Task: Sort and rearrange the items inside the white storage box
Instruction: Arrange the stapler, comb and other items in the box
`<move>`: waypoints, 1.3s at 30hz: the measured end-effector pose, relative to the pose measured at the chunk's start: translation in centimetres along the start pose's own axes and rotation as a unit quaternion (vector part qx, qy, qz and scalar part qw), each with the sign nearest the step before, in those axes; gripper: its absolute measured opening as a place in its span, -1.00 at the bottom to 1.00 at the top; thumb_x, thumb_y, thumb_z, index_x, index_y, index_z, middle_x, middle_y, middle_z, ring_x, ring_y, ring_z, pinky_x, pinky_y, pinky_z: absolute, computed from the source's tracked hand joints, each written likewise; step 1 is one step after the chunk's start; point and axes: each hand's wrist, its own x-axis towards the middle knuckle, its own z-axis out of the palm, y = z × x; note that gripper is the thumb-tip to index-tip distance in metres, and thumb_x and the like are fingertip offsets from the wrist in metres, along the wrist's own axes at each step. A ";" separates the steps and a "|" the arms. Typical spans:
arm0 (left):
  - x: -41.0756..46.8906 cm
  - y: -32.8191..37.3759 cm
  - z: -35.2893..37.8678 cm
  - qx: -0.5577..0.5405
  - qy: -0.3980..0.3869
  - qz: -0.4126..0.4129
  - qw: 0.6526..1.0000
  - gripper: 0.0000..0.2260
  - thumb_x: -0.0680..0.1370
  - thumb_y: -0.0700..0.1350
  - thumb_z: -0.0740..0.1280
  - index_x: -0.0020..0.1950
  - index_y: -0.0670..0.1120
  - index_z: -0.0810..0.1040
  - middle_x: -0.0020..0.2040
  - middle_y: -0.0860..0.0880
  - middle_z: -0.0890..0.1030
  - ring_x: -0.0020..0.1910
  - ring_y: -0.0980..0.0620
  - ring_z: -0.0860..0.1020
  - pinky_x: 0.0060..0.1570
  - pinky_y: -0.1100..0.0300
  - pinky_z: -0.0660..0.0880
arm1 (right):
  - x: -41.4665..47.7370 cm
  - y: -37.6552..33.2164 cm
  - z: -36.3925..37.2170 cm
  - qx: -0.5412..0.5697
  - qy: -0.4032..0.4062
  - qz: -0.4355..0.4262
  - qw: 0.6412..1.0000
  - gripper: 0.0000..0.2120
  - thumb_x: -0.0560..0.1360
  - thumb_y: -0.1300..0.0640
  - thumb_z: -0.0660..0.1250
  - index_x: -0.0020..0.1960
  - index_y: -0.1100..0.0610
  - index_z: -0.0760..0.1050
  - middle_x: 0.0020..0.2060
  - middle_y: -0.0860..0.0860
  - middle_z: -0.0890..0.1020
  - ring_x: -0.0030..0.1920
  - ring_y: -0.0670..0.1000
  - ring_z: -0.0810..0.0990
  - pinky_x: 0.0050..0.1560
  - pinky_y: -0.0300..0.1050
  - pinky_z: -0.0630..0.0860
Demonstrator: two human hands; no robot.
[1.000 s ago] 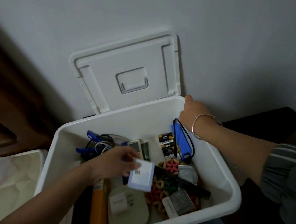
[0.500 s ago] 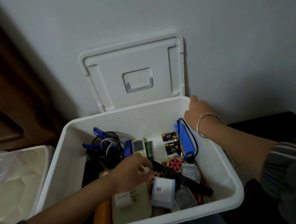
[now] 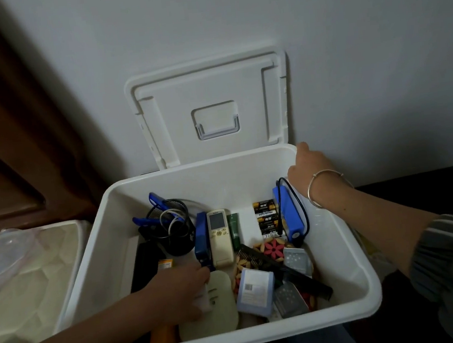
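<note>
The white storage box (image 3: 366, 279) stands open, its lid (image 3: 213, 108) leaning against the wall. My right hand (image 3: 307, 169) grips the box's back right rim. My left hand (image 3: 182, 290) reaches inside and lies on a flat cream pad (image 3: 218, 317); its fingertips are hidden. A small pale blue box (image 3: 256, 289) lies just right of that hand. Further back are a cream remote (image 3: 219, 236), a blue stapler (image 3: 201, 238), battery packs (image 3: 266, 217), a blue device with a black cord (image 3: 290, 215) and a black mesh cup (image 3: 170, 230).
A black comb (image 3: 286, 271), flower coasters (image 3: 274, 247) and silver packets (image 3: 295, 256) fill the box's right front. An orange item (image 3: 164, 334) lies under my left forearm. A translucent container (image 3: 21, 276) stands left of the box, with dark wood (image 3: 6, 138) behind it.
My left hand has set the small pale blue box down on the front items, let go of it and moved left onto the cream pad. My right hand stays on the rim.
</note>
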 end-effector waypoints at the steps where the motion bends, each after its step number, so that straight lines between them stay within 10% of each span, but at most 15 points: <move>1: -0.1 -0.1 -0.1 -0.012 0.008 0.001 1.000 -0.61 0.45 0.15 0.33 0.21 0.04 0.40 0.16 0.06 0.47 0.04 0.10 0.49 -0.06 0.25 0.42 | 0.0 0.0 0.0 0.000 0.001 0.000 1.000 -0.72 0.53 0.28 0.17 0.23 0.26 0.27 -0.15 0.15 0.50 -0.19 0.11 0.50 -0.23 -0.07 0.45; 12: 4.8 2.0 -5.3 -0.379 0.180 -0.029 0.907 -0.62 0.45 -0.03 0.47 0.20 0.02 0.42 -0.01 0.10 0.57 -0.09 0.18 0.59 -0.12 0.36 0.55 | 0.3 0.1 0.4 0.010 0.003 -0.002 1.000 -0.68 0.53 0.27 0.18 0.27 0.25 0.26 0.00 0.20 0.54 -0.16 0.10 0.50 -0.22 -0.09 0.42; 21: 12.8 2.9 -5.0 -0.300 0.190 -0.096 0.930 -0.61 0.47 -0.17 0.43 0.26 -0.16 0.43 0.17 -0.15 0.57 0.11 -0.11 0.53 0.07 0.07 0.49 | 0.3 0.1 0.3 -0.007 -0.003 -0.006 1.000 -0.65 0.54 0.26 0.18 0.30 0.26 0.24 0.04 0.22 0.55 -0.01 0.17 0.57 -0.15 -0.06 0.48; 39: 14.6 3.1 -3.5 -0.295 0.235 -0.098 0.921 -0.69 0.46 -0.20 0.43 0.16 -0.18 0.46 0.13 -0.14 0.53 0.06 -0.05 0.50 -0.09 0.25 0.36 | 0.4 0.2 0.2 -0.005 -0.015 -0.002 1.000 -0.63 0.53 0.28 0.17 0.32 0.25 0.21 -0.04 0.17 0.55 -0.14 0.10 0.54 -0.18 -0.08 0.54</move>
